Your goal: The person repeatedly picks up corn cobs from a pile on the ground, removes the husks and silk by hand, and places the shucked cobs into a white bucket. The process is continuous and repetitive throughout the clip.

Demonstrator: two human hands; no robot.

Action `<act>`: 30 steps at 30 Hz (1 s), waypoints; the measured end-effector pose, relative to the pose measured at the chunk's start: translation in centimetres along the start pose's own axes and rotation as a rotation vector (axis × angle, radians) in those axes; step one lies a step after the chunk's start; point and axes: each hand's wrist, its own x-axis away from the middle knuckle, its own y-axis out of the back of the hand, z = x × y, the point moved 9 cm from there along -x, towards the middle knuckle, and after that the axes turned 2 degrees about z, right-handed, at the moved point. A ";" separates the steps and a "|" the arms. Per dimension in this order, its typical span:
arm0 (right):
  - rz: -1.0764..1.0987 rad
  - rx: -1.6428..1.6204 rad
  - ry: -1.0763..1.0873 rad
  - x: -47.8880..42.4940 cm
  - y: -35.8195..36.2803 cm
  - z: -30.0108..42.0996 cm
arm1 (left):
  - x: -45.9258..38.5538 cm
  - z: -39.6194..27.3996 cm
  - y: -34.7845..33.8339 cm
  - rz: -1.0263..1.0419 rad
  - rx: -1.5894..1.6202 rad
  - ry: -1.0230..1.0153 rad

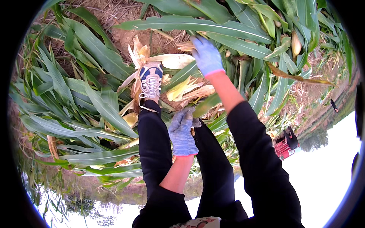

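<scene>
My right hand (pixel 207 55), in a blue knit glove with a pink cuff, reaches among cut corn stalks. Its fingertips touch or lie just over a green stalk and a dry husk (pixel 186 46); whether they grip is hidden. My left hand (pixel 183 132), in a matching glove with soiled grey fingertips, is curled in front of my legs. A small brown scrap (pixel 193 132) shows beside its palm; what the fingers enclose cannot be seen. Between the hands lie pale opened husks (pixel 182 90). A whitish husk (pixel 175 61) lies by my sneaker (pixel 151 81).
Long green corn leaves (pixel 97 105) heap on the left, and more stalks (pixel 281 57) lie on the right. A husked-looking ear (pixel 296 45) sits at upper right. Bare soil (pixel 125 40) shows above my foot. Farther off are a red vehicle (pixel 284 145) and a distant person (pixel 333 105).
</scene>
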 end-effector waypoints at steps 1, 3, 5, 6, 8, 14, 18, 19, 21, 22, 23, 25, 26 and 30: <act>-0.023 0.094 0.003 -1.2 -1.6 0.2 | 0.0 -0.1 0.1 -0.005 0.027 -0.006; 0.257 0.295 -0.048 -2.0 -5.8 0.7 | -0.3 -0.3 1.0 -0.023 -0.006 -0.013; 0.352 0.401 -0.048 -2.0 -7.2 0.4 | -0.2 -0.7 1.0 -0.045 0.030 -0.026; 0.314 0.400 -0.016 -1.7 -7.2 0.7 | -0.1 -0.6 1.2 -0.048 0.058 -0.025; 0.235 0.388 0.064 -1.2 -6.6 0.6 | -0.2 -0.4 1.0 -0.033 0.077 -0.031; 0.158 0.180 0.601 7.0 -3.5 6.5 | 0.5 -3.7 0.6 -0.099 -0.030 -0.274; 0.302 -0.172 0.493 14.1 -1.6 10.6 | 0.8 -7.4 0.8 -0.149 -0.165 -0.560; 0.265 -0.293 0.440 14.5 -0.4 10.7 | 0.6 -7.9 0.9 -0.135 -0.187 -0.636; 0.183 -0.504 0.371 14.5 2.4 10.3 | -0.6 -7.4 0.0 -0.050 -0.242 -0.598; 0.066 -0.578 0.321 14.1 4.3 9.7 | -1.2 -6.4 0.0 -0.013 -0.243 -0.527; -0.052 -0.649 0.269 13.6 6.0 9.1 | -1.7 -5.2 -0.1 0.022 -0.244 -0.456; -0.182 -0.788 0.140 13.3 7.4 7.5 | -2.2 -3.4 -0.9 0.113 -0.263 -0.417; -0.189 -0.859 0.062 13.2 7.4 6.8 | -2.3 -2.7 -1.3 0.151 -0.231 -0.428; -0.270 -1.186 -0.364 14.5 3.8 4.2 | -0.7 -2.2 -3.9 0.218 -0.248 -0.500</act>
